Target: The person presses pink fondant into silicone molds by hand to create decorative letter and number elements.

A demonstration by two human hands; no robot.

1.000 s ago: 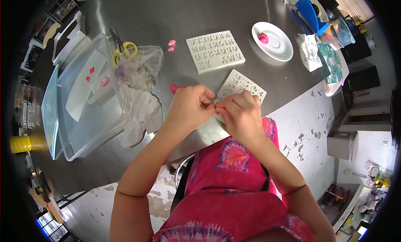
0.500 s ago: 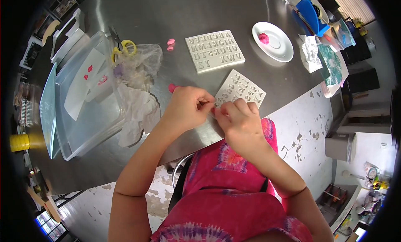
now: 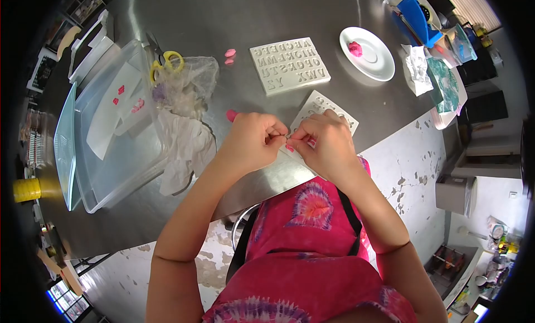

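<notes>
My left hand (image 3: 256, 142) is closed in a pinch over the near-left edge of the tilted letter mould (image 3: 316, 104); whatever its fingertips hold is too small to make out. Pinched close against it, my right hand (image 3: 327, 143) covers much of that mould, and a bit of pink dough (image 3: 311, 142) shows within its curled fingers. Just below the meeting fingertips, another pink piece (image 3: 289, 148) lies at the mould's surface. A round pink lump (image 3: 232, 115) rests on the table beyond my left wrist. Farther off lies a second, larger letter mould (image 3: 290, 65).
A white saucer (image 3: 384, 61) bears a pink lump. Two small pink pieces (image 3: 229, 56) lie left of the larger mould. Yellow-handled scissors (image 3: 174, 62), a plastic bag (image 3: 195, 80), crumpled tissue (image 3: 186, 147) and a clear tub (image 3: 131, 181) stand left. Crumpled white paper (image 3: 417, 69) lies right.
My right hand has turned and shifted slightly up and over the tilted mould, hiding more of its letters. The pink piece below the fingertips shows more. My left hand stays pinched nearly in place.
</notes>
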